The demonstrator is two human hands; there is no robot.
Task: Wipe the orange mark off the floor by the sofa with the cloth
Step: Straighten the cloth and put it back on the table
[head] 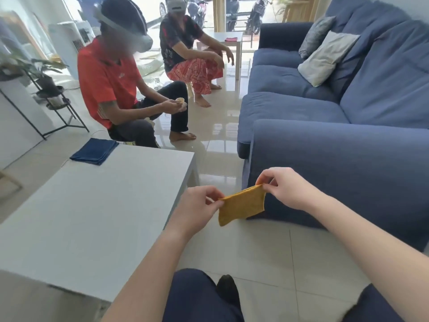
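A folded orange-yellow cloth [241,205] hangs in the air in front of the blue sofa [325,154], held between both hands. My left hand [199,205] pinches its upper left corner. My right hand [285,184] pinches its upper right corner, a little higher. The cloth is above the pale tiled floor [267,252], next to the sofa's near armrest. No orange mark shows on the floor in this view.
A white low table [92,217] stands at my left with a folded dark blue cloth [95,151] on its far corner. Two people with headsets squat beyond it. Cushions lie on the sofa. A black plant stand [58,108] is at far left. My knees are at the bottom.
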